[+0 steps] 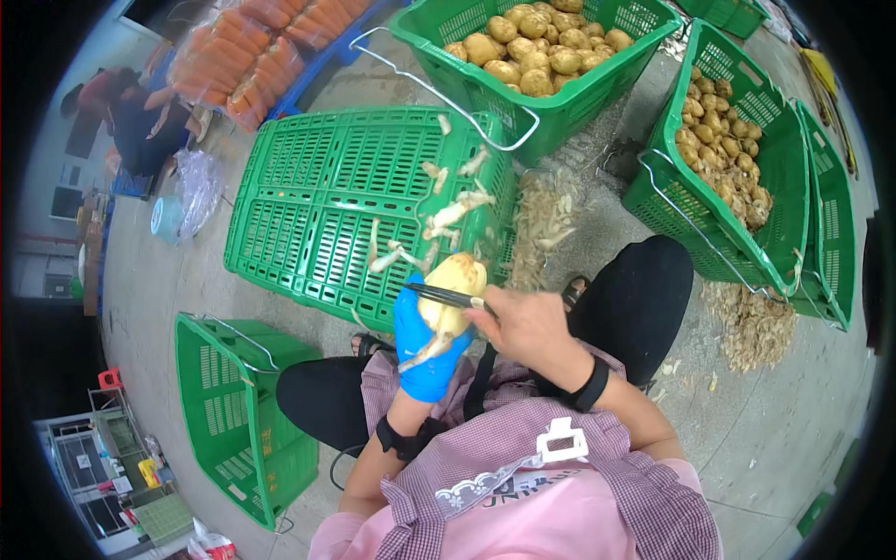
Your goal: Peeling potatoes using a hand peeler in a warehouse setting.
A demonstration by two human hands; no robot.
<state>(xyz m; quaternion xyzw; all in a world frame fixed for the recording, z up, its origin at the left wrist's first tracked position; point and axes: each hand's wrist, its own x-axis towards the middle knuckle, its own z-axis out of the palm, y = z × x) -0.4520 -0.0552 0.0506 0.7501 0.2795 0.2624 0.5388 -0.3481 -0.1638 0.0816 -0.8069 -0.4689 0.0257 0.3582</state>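
Note:
My left hand [425,353], in a blue glove, grips a pale, mostly peeled potato [455,280] in front of my lap. A strip of peel [428,350] hangs from the potato's near end. In my bare right hand [528,325] is a black-handled peeler [448,296], laid across the potato; its blade is hard to make out. Just beyond my hands lies an overturned green plastic crate [322,196], its slatted surface strewn with peel strips [458,210].
A green crate of potatoes [535,52] stands ahead, another [721,140] to the right. Peelings [542,224] cover the floor beside the overturned crate, with a second heap [752,325] at right. A green crate [245,420] sits left. Bagged carrots [238,59] and a crouching person [133,115] are farther off.

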